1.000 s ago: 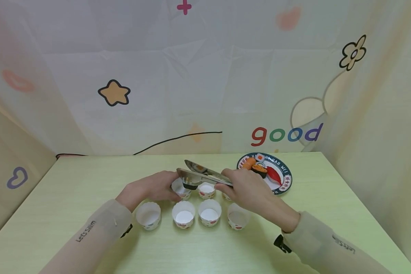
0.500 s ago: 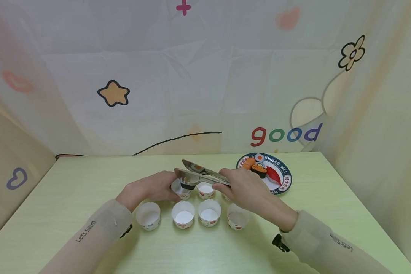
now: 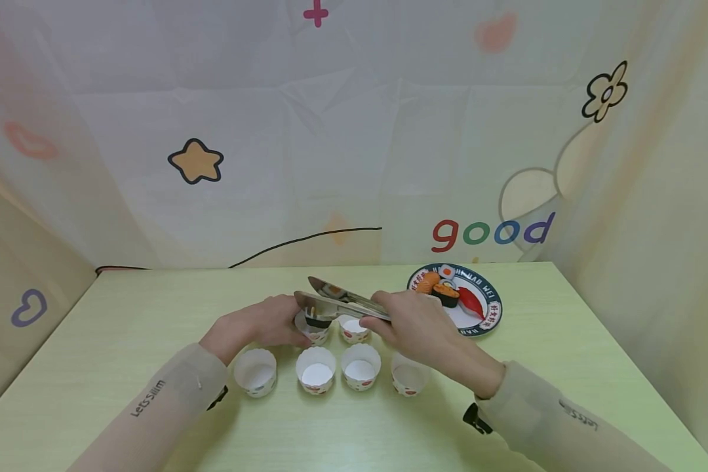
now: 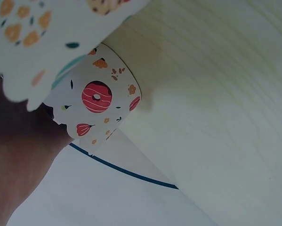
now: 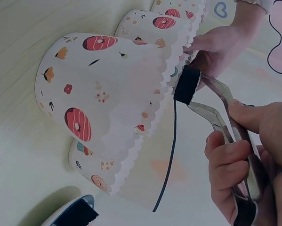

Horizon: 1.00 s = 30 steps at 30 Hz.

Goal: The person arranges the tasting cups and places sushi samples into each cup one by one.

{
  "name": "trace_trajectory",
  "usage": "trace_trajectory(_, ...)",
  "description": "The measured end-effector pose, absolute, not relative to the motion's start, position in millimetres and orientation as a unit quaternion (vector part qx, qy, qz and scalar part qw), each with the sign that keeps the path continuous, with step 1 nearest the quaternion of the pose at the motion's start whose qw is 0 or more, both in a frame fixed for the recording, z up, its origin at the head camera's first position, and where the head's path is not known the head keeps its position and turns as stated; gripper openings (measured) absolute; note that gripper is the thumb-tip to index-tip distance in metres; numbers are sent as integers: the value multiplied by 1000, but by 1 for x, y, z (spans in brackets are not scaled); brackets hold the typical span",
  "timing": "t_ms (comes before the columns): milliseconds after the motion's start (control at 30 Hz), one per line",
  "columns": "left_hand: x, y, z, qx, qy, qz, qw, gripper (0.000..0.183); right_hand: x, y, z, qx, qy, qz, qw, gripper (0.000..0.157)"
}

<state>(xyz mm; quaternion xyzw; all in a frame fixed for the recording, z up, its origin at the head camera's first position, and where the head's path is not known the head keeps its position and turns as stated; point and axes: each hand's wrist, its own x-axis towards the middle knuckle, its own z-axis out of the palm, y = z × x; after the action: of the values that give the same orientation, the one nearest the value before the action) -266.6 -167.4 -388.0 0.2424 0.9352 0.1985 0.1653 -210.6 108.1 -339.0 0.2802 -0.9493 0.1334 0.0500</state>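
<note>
head view: a small sushi piece (image 3: 317,322) wrapped in dark stuff sits at the tips of the metal tongs (image 3: 336,305), above the mouth of the back left cup (image 3: 315,337). it lies between the two hands, just to the right of the left hand (image 3: 271,321) and further from the right hand (image 3: 419,328), with the length of the tongs reaching across to it. whether the piece touches the cup's rim, i cannot tell (the right wrist view shows its dark side overlapping the scalloped edges).

the left hand grips that cup at its side, with fingers bent against the paper. the right hand is wrapped round the tongs, its thumb pressing on one arm and its fingers folded on the other.

just right of the held cup stands another back-row cup (image 3: 354,332). nearer the person, four front cups (image 3: 361,381) stand upright in a row. behind the right hand, an oval plate (image 3: 495,316) with a dark patterned rim carries more sushi (image 3: 471,301), all on a pale table (image 3: 171,298).
</note>
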Motion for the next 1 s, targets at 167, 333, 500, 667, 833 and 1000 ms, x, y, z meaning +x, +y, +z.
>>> trace_trajectory(167, -266, -170, -389, 230, 937, 200, 169, 64, -209, 106, -340, 266, -952, 147, 26, 32)
trace_trajectory(333, -266, -173, -389, 229, 936, 205, 171, 65, -210, 104, -342, 264, -952, 151, 21, 32)
trace_trajectory(500, -265, -175, -388, 226, 935, 209, 174, 67, -210, 102, -343, 262, -952, 158, 15, 31)
trace_trajectory(667, -265, -175, -388, 226, 934, 211, 178, 63, -210, 101, -345, 261, -950, 169, 14, 29)
trace_trajectory(833, -266, -176, -389, 229, 933, 215, 177, 61, -210, 102, -349, 265, -948, 176, 19, 29)
trace_trajectory(1000, -265, -177, -390, 230, 931, 222, 178, 58, -210, 102, -351, 269, -944, 189, 20, 29)
